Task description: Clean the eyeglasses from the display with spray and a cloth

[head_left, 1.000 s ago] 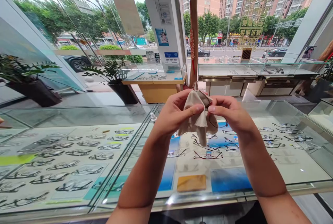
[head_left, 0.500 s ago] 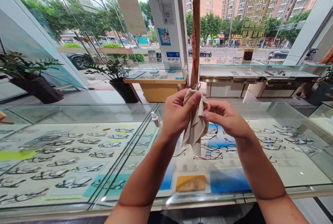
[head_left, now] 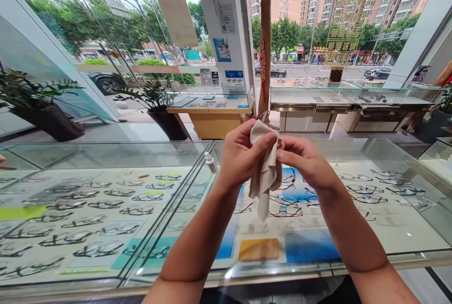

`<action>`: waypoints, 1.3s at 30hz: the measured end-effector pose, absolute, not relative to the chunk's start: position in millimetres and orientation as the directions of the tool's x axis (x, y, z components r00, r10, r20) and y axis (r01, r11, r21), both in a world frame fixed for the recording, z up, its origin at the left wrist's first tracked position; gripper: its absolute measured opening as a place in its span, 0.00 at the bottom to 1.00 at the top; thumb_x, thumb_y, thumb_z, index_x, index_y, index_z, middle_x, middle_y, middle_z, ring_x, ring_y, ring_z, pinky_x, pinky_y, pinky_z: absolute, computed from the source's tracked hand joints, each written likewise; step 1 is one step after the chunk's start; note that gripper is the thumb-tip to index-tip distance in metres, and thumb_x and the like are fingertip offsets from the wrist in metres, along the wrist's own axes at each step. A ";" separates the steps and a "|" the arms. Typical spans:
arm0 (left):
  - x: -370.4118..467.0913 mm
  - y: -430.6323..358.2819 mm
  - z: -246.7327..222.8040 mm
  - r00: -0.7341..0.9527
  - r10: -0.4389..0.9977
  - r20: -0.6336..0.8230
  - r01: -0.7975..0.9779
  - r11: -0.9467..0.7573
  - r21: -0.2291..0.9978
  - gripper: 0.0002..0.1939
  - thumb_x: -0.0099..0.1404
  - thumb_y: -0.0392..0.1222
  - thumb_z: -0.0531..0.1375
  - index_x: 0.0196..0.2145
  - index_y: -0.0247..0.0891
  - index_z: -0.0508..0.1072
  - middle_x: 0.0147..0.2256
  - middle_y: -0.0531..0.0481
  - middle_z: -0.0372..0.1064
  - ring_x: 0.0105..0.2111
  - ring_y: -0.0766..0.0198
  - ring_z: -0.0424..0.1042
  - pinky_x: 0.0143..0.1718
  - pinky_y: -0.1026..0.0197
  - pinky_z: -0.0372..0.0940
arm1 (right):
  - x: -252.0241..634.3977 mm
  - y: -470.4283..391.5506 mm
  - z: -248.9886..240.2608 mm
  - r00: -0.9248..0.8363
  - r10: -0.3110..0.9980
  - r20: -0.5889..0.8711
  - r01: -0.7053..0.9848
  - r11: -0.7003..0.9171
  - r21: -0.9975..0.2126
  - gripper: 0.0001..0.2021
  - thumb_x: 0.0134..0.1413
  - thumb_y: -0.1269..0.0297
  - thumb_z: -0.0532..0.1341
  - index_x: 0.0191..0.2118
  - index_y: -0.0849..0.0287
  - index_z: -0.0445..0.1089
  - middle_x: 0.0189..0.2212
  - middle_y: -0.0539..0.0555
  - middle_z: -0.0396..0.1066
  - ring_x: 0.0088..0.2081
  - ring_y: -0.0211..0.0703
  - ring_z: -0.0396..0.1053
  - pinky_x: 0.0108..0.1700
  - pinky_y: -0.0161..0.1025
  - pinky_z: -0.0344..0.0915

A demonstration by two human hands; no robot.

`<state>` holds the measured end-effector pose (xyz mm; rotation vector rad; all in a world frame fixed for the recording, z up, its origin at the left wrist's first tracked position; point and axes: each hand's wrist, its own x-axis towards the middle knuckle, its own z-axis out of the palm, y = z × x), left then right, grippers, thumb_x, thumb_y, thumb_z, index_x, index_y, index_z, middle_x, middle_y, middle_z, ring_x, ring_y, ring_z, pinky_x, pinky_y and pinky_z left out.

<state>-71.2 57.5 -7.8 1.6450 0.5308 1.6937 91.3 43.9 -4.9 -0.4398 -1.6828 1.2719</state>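
My left hand [head_left: 243, 151] is closed around a pale grey cleaning cloth [head_left: 268, 172] with zigzag edges, its thumb pressing on the folds. The cloth hangs down over the glass counter. Just above it pokes out part of a thin wire frame [head_left: 264, 116], which looks like a pair of glasses; the cloth and fingers hide most of it. At the cloth's right side, my right hand [head_left: 303, 158] pinches with thumb and fingertips what seems to be the glasses' edge. A small white bottle [head_left: 211, 162] stands on the counter left of my hands.
Under the glass counter [head_left: 233, 270] lie rows of eyeglasses [head_left: 99, 248] and an orange card [head_left: 259, 249]. Beyond it are further display cases [head_left: 212, 110], a wooden post [head_left: 265, 49] and potted plants [head_left: 169, 122]. Part of another person's hand [head_left: 2, 158] shows at the left edge.
My left thumb and the cloth have shifted slightly, and the folds hang differently. The other person's hand at the left edge has drawn mostly out of view.
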 end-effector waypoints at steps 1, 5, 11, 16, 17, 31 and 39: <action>-72.2 57.8 -7.2 0.054 0.725 0.687 -0.193 -0.668 0.719 0.23 0.61 0.62 0.72 0.26 0.39 0.75 0.22 0.52 0.71 0.21 0.68 0.64 0.22 0.65 0.60 | 91.4 44.0 -4.6 -0.490 0.741 0.459 -0.239 0.392 -0.888 0.22 0.55 0.45 0.72 0.27 0.56 0.66 0.27 0.47 0.63 0.31 0.38 0.59 0.37 0.38 0.60; -91.8 60.4 -0.1 0.234 0.708 0.666 -0.153 -0.650 0.745 0.24 0.65 0.63 0.68 0.28 0.38 0.79 0.24 0.49 0.72 0.23 0.66 0.67 0.25 0.63 0.62 | 98.6 44.0 -1.9 -0.482 0.762 0.433 -0.223 0.371 -0.901 0.21 0.54 0.48 0.73 0.26 0.57 0.67 0.28 0.48 0.65 0.32 0.38 0.60 0.36 0.38 0.60; -90.6 58.8 -1.8 0.258 0.703 0.662 -0.155 -0.646 0.747 0.19 0.53 0.53 0.78 0.34 0.39 0.81 0.28 0.50 0.75 0.25 0.65 0.68 0.25 0.64 0.63 | 101.6 43.4 -3.4 -0.483 0.762 0.431 -0.265 0.342 -0.901 0.20 0.55 0.48 0.73 0.27 0.56 0.67 0.26 0.47 0.64 0.29 0.37 0.59 0.34 0.38 0.59; -61.7 56.1 -11.6 -0.029 0.679 0.733 -0.178 -0.725 0.665 0.22 0.65 0.59 0.70 0.26 0.39 0.74 0.22 0.54 0.68 0.21 0.70 0.61 0.22 0.65 0.58 | 94.7 44.0 -5.1 -0.492 0.743 0.454 -0.279 0.359 -0.890 0.22 0.55 0.47 0.73 0.26 0.57 0.66 0.26 0.46 0.62 0.30 0.36 0.58 0.35 0.37 0.59; -62.2 56.5 -11.3 -0.041 0.676 0.736 -0.166 -0.731 0.662 0.23 0.67 0.60 0.68 0.25 0.39 0.73 0.22 0.54 0.68 0.21 0.70 0.61 0.22 0.65 0.57 | 94.5 44.3 -5.0 -0.492 0.746 0.449 -0.269 0.360 -0.893 0.23 0.55 0.46 0.73 0.26 0.57 0.66 0.26 0.46 0.62 0.30 0.36 0.58 0.34 0.37 0.58; -75.4 64.2 -10.8 0.123 0.708 0.696 -0.156 -0.679 0.718 0.20 0.64 0.58 0.71 0.32 0.39 0.74 0.27 0.53 0.70 0.25 0.69 0.65 0.26 0.67 0.61 | 92.4 49.3 -9.9 -0.463 0.773 0.434 -0.262 0.349 -0.900 0.21 0.56 0.45 0.72 0.29 0.57 0.69 0.26 0.47 0.66 0.30 0.37 0.62 0.35 0.38 0.63; -84.8 73.1 -10.5 0.105 0.805 0.584 -0.286 -0.538 0.793 0.25 0.64 0.66 0.68 0.33 0.38 0.78 0.26 0.51 0.73 0.25 0.65 0.72 0.27 0.62 0.67 | 94.6 52.1 -7.7 -0.349 0.813 0.467 -0.259 0.395 -0.882 0.16 0.56 0.50 0.72 0.29 0.56 0.73 0.28 0.47 0.69 0.31 0.36 0.63 0.39 0.38 0.63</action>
